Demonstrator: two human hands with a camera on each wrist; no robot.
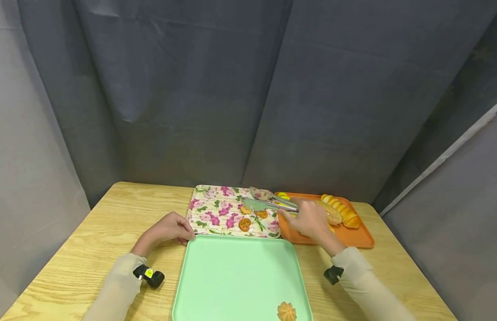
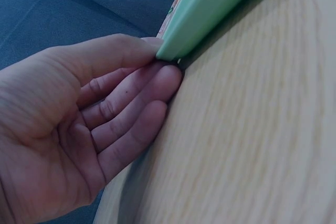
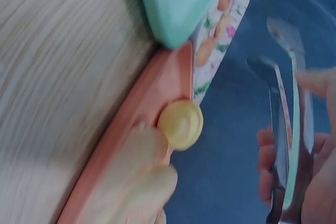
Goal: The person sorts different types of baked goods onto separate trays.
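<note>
In the head view my right hand (image 1: 308, 217) holds metal tongs (image 1: 256, 204) above the floral tray (image 1: 210, 209), their tips apart with nothing between them. The right wrist view shows my thumb and fingers on either side of the tongs' arms (image 3: 299, 129). Below the tips, a pretzel-shaped cookie (image 1: 244, 224) and a few other small cookies (image 1: 261, 214) lie on the floral tray. My left hand (image 1: 171, 227) pinches the far left corner of the green tray (image 1: 236, 272) between thumb and fingers. A ridged swirl cookie (image 1: 286, 311) rests at that tray's near right.
An orange tray (image 1: 362, 238) stands at the right under my right forearm. It bears a sliced-looking bread loaf (image 1: 345, 211), a seeded bread (image 1: 333, 215) and yellow pieces (image 1: 282, 195). The trays lie close together on a wooden table (image 1: 84, 258), with a grey curtain (image 1: 184, 98) behind.
</note>
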